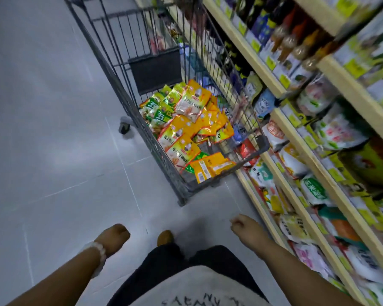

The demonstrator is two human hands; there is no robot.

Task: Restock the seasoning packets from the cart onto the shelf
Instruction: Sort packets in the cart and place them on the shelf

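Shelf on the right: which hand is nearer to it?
Right. The right hand hangs close beside the shelf; the left hand hangs farther out over the floor. Neither holds anything.

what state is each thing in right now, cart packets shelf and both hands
cart: parked beside the shelf, holding a loose pile
packets: heaped in the cart, yellow and green, none picked up
shelf: stocked with bags and bottles, too blurred to spot gaps
left hand: hangs low, fingers loosely curled, holds nothing
right hand: hangs low near the shelf, fingers loosely curled, holds nothing
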